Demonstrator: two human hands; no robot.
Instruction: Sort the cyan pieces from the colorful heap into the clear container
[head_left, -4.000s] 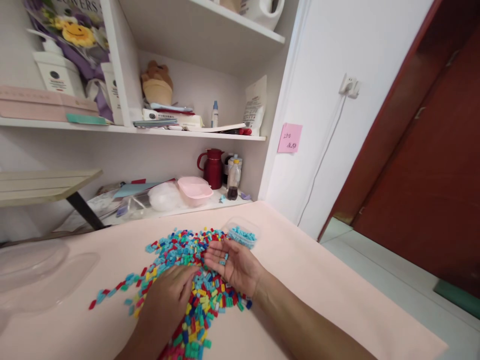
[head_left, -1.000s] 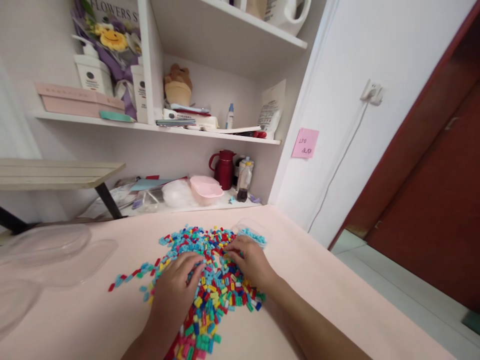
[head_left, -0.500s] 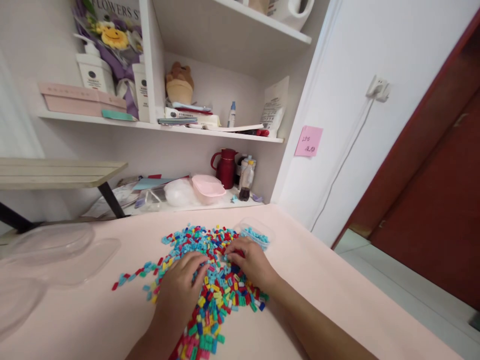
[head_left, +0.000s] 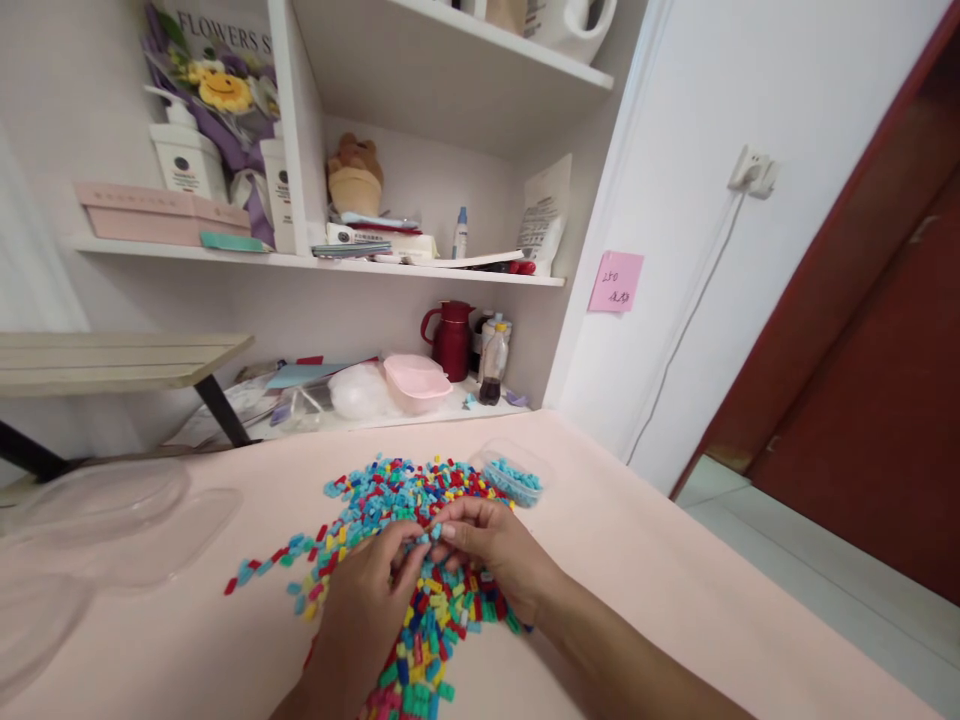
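Pink tabletop point(head_left: 615, 560), scattered colourful bricks point(head_left: 442, 600), left hand point(head_left: 375, 585) and right hand point(head_left: 491, 545) pinching blue pieces point(head_left: 429, 536).

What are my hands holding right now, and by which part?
Small light-blue bricks, pinched at the fingertips of both hands; which part of each is gripped is too small to tell.

L hand point(head_left: 367, 595) & R hand point(head_left: 506, 550): fingers of both on lt-blue pcs point(head_left: 435, 533), above multicolor brick pile point(head_left: 390, 490). Clear tub point(head_left: 527, 497) w/ lt-blue bricks: on pink surface point(head_left: 630, 560), beyond R hand. Red jug point(head_left: 452, 342): at rear.
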